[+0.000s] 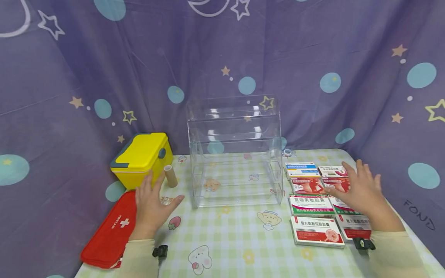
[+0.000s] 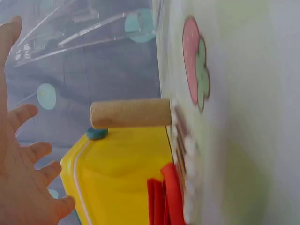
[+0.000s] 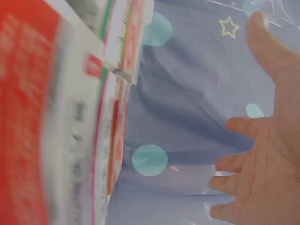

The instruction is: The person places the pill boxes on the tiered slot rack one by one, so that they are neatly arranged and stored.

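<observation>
My left hand hovers with spread fingers beside a red first-aid pouch, holding nothing. Just beyond it stand a brown cardboard-like tube and a yellow lidded box with a dark handle. Thin sticks with white tips, like cotton swabs, lie by the tube in the left wrist view. Over the right-hand medicine boxes, my right hand is held with fingers apart and grips nothing; it partly hides some of them. These boxes lie in two columns, with red, green and blue markings.
A clear plastic tiered rack stands upright at the table's middle back. Behind the rack's right side is a small roll of tape. A green checked cloth covers the table, and a purple curtain hangs behind and at both sides.
</observation>
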The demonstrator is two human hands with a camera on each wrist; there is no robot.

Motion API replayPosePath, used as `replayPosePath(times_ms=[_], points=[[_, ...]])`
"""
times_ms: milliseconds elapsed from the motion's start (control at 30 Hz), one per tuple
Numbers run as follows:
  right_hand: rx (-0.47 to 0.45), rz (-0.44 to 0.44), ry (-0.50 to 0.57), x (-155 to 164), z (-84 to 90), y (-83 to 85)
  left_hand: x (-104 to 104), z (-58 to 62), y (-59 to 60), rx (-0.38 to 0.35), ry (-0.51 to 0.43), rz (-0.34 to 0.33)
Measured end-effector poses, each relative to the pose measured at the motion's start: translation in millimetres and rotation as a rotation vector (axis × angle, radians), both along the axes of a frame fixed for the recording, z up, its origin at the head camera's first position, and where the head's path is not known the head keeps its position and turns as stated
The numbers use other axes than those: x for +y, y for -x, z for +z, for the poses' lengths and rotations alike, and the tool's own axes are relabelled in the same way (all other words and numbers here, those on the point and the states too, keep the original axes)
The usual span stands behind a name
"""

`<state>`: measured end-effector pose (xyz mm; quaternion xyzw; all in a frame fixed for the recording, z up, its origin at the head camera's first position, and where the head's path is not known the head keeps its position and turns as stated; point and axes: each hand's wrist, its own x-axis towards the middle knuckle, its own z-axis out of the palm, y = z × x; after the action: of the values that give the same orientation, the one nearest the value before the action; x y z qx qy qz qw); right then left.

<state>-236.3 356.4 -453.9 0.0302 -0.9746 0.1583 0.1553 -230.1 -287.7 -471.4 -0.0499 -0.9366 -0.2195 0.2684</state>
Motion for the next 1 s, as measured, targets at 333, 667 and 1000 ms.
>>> replayPosePath(times_ms=[333, 667, 1000], points=[[-0.218, 0.038, 0.101, 41, 13.9, 31.5, 18, -12.6, 8.7, -0.103, -0.289, -0.192], [-0.406, 0.06, 0.278, 86, -6.2, 74.5, 36, -25.8, 14.9, -0.342, -0.569, -0.32], [-0.481, 0.039, 0.343, 99, -15.4, 104.1, 41, -40.2, 18.0, -0.456, -0.715, -0.365]])
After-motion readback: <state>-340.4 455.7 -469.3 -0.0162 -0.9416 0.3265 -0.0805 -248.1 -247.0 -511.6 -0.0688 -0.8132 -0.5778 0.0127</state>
